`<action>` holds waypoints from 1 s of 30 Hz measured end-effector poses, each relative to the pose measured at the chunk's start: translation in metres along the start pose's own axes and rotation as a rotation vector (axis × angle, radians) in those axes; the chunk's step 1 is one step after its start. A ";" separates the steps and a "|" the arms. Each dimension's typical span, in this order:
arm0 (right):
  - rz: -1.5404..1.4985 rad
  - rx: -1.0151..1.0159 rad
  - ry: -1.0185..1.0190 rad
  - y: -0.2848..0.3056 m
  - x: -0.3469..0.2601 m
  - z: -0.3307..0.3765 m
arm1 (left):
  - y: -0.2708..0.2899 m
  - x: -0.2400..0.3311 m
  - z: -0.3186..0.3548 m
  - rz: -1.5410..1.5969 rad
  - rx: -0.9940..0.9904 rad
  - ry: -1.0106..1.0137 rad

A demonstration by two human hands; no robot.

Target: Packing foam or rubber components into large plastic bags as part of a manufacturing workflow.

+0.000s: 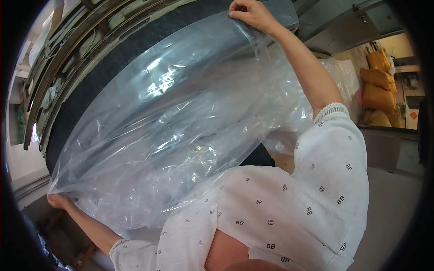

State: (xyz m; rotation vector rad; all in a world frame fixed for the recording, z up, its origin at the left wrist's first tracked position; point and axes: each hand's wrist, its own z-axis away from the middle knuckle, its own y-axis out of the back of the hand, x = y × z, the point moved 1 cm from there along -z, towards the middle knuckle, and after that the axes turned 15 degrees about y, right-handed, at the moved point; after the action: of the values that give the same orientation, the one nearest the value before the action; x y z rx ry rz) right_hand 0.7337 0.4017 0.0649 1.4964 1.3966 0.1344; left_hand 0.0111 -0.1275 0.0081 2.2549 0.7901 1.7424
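A large sheet of clear plastic film [181, 108] stretches between my two hands, wrinkled and shining in places. My left hand [58, 201] is closed on its gathered corner at the lower left. At the top right, my right hand [253, 13] pinches the film's far edge between thumb and fingers, with the arm reaching far out. The film lies partly over a dark work surface [129, 54], and its near part hangs in loose folds in front of my body.
Long metal rails [68, 54] run along the machine's far left side. More bunched clear plastic [339, 77] lies beyond my right arm. Several yellow-orange sacks [379, 86] are stacked at the far right. A grey metal panel [348, 34] stands at the upper right.
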 end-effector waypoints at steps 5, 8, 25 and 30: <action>0.080 0.090 0.073 -0.029 -0.001 -0.013 | 0.108 -0.021 -0.037 0.321 -0.138 0.022; 0.030 0.080 -0.045 -0.022 -0.023 -0.013 | 0.122 -0.014 -0.010 0.428 -0.194 0.076; -0.187 0.473 0.044 0.150 0.151 -0.115 | -0.003 0.157 0.062 0.543 -0.267 0.078; -0.234 0.626 -0.096 0.020 0.251 -0.050 | -0.110 0.127 0.095 0.104 0.007 -0.146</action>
State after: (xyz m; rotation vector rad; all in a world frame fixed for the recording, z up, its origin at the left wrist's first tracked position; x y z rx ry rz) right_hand 0.7932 0.6321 -0.0323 1.7859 1.6037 -0.5616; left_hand 0.0889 0.0466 0.0372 2.4347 0.6612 1.5951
